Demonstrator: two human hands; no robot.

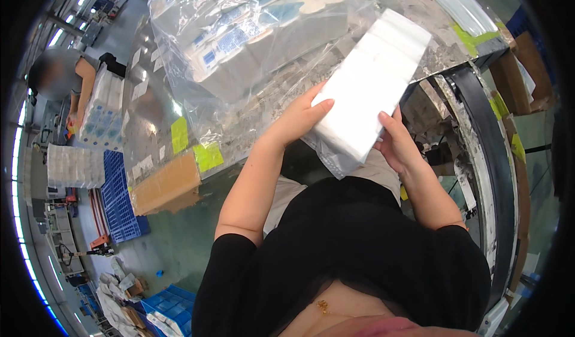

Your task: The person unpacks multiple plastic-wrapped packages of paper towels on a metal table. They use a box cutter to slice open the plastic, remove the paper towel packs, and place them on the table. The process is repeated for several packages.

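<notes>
A long white plastic-wrapped pack, seemingly of paper tissue (374, 79), is held tilted over the table's near edge, its far end pointing up and to the right. My left hand (300, 117) grips its left side, thumb on top. My right hand (396, 140) closes on the near right side, its thumb on the upper face and the other fingers partly hidden beneath. Loose clear film hangs from the pack's near end, close to my body. Beyond my left hand lies a large clear plastic bag (179, 91) holding several white and blue tissue packs (239, 43).
The worn table (141, 127) carries yellow-green tape (208, 156) and brown cardboard (165, 184) along its near edge. A dark curved machine rail (488, 139) runs at the right. At the far left, another person works beside stacked packs (102, 118) and a blue pallet (123, 199).
</notes>
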